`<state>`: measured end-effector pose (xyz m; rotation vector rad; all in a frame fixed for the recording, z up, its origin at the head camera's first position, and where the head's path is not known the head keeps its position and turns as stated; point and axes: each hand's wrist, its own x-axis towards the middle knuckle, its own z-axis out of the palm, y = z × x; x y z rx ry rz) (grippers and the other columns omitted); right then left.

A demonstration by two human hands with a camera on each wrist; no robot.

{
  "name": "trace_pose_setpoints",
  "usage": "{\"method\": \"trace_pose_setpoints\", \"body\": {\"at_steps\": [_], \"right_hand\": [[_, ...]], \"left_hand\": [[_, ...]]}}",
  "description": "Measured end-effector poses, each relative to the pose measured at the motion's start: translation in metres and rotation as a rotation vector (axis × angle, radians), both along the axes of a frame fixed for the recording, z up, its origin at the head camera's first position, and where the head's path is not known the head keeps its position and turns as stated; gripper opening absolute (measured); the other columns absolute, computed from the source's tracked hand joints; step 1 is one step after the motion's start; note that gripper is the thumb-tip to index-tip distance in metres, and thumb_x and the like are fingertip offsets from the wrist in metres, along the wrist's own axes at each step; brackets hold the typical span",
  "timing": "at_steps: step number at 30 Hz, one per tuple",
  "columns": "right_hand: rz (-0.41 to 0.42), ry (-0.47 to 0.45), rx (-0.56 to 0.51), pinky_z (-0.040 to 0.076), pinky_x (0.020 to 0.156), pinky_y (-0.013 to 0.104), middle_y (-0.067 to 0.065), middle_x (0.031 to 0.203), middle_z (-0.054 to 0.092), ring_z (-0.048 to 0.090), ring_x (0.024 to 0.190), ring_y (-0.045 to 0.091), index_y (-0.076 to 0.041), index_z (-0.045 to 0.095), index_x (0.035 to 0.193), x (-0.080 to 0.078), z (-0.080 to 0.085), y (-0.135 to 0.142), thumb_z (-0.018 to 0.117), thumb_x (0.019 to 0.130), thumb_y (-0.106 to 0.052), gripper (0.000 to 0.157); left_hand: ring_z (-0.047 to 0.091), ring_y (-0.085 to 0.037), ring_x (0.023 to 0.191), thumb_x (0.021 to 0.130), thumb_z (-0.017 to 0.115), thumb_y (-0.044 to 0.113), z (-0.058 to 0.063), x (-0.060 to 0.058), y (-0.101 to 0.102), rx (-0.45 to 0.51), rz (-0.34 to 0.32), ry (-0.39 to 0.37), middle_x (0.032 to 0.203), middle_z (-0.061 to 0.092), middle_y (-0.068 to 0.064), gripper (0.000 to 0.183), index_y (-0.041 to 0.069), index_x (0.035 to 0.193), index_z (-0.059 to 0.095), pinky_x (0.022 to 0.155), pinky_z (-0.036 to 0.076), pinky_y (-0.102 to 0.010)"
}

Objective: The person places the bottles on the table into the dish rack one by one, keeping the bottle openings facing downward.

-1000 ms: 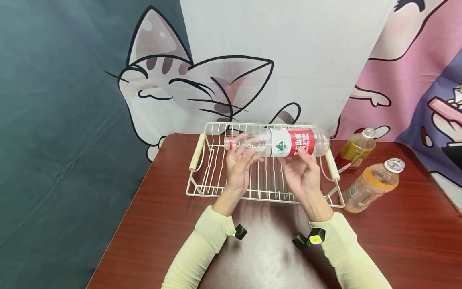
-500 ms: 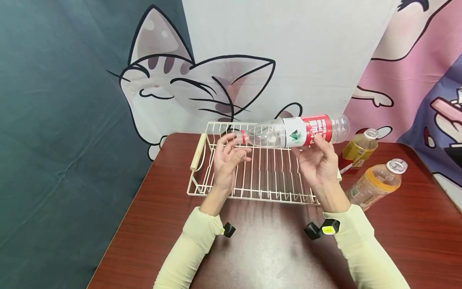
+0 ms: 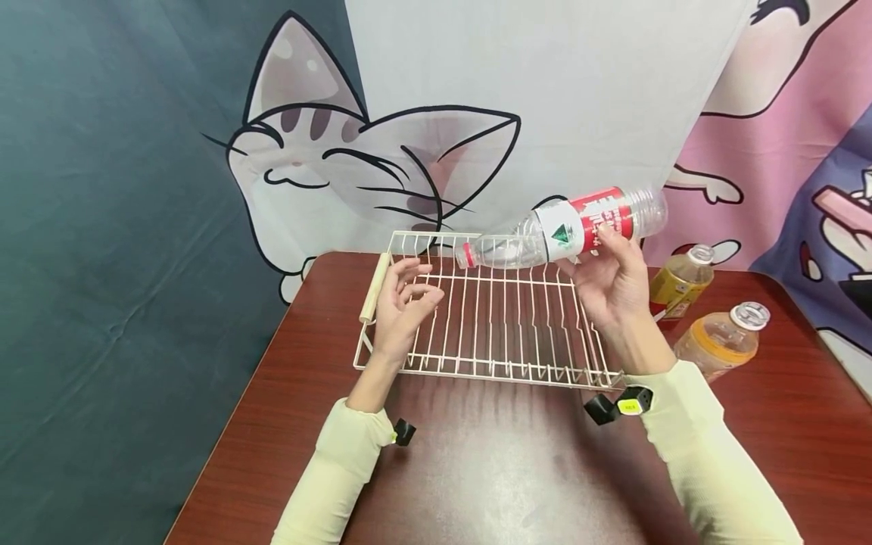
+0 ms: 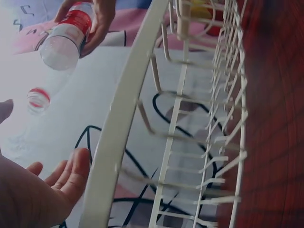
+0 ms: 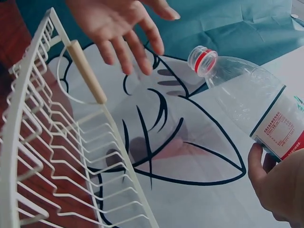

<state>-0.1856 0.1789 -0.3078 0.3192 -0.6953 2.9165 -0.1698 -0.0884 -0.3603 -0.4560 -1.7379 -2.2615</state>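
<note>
The right hand (image 3: 609, 280) grips the clear plastic water bottle (image 3: 562, 231) towards the wire rack's (image 3: 477, 376) one o'clock; the left hand's (image 3: 402, 310) fingers hang loose, apart. Slick plastic, held one-handed, might slip.

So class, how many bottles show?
3: a red-labelled bottle in the right hand; a yellow-labelled bottle and an orange-banded bottle on the table, right of the rack.

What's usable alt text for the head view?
A person's right hand holds a clear plastic bottle with a red-and-white label, neck tilted down to the left, near a white wire rack on a reddish-brown table. The left hand, empty and loosely bent, is near the rack's left end. Two more bottles stand at right, before a cartoon-cat backdrop.
</note>
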Motion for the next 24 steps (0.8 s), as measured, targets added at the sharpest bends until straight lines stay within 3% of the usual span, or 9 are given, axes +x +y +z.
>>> {"method": "trace_pose_setpoints", "body": {"at_steps": [4, 7, 10, 17, 24], "right_hand": [[-0.017, -0.011, 0.075, 0.050, 0.087, 0.046, 0.009, 0.119, 0.059, 0.060, 0.103, 0.023, -0.011, 0.052, 0.130, -0.008, 0.005, -0.001, 0.066, 0.087, 0.002, 0.047], [-0.047, -0.026, 0.147, 0.052, 0.082, 0.044, 0.009, 0.114, 0.061, 0.063, 0.096, 0.022, -0.010, 0.051, 0.130, -0.016, 0.008, -0.003, 0.066, 0.087, 0.000, 0.046], [-0.091, -0.061, 0.210, 0.054, 0.074, 0.040, 0.010, 0.108, 0.061, 0.067, 0.086, 0.022, -0.008, 0.048, 0.125, -0.025, 0.010, -0.006, 0.069, 0.087, -0.002, 0.044], [-0.160, -0.117, 0.438, 0.057, 0.062, 0.031, 0.010, 0.098, 0.065, 0.068, 0.074, 0.018, -0.010, 0.041, 0.116, -0.050, 0.015, -0.027, 0.070, 0.086, -0.004, 0.043], [-0.209, -0.147, 0.705, 0.056, 0.061, 0.026, 0.008, 0.099, 0.063, 0.066, 0.079, 0.015, -0.013, 0.040, 0.117, -0.072, 0.014, -0.046, 0.071, 0.087, -0.009, 0.043]], "left_hand": [[0.060, -0.026, 0.094, 0.081, 0.074, 0.007, -0.003, 0.002, -0.011, -0.250, 0.086, 0.007, 0.127, 0.052, -0.023, 0.059, -0.001, 0.133, 0.048, 0.072, 0.050, -0.027], [0.061, -0.032, 0.096, 0.080, 0.077, 0.014, -0.007, 0.005, -0.018, -0.432, 0.167, 0.036, 0.126, 0.056, -0.016, 0.061, 0.000, 0.134, 0.050, 0.074, 0.052, -0.036], [0.061, -0.031, 0.095, 0.079, 0.079, 0.021, -0.012, 0.007, -0.025, -0.571, 0.245, 0.079, 0.123, 0.059, -0.013, 0.063, 0.004, 0.134, 0.052, 0.075, 0.052, -0.045], [0.057, -0.025, 0.091, 0.077, 0.080, 0.029, -0.020, 0.010, -0.041, -0.766, 0.388, 0.150, 0.113, 0.058, -0.011, 0.066, 0.008, 0.133, 0.053, 0.075, 0.048, -0.043], [0.051, -0.028, 0.118, 0.078, 0.078, 0.034, -0.026, 0.009, -0.046, -0.910, 0.418, 0.153, 0.133, 0.052, -0.013, 0.066, 0.007, 0.133, 0.053, 0.092, 0.046, -0.046]]}}
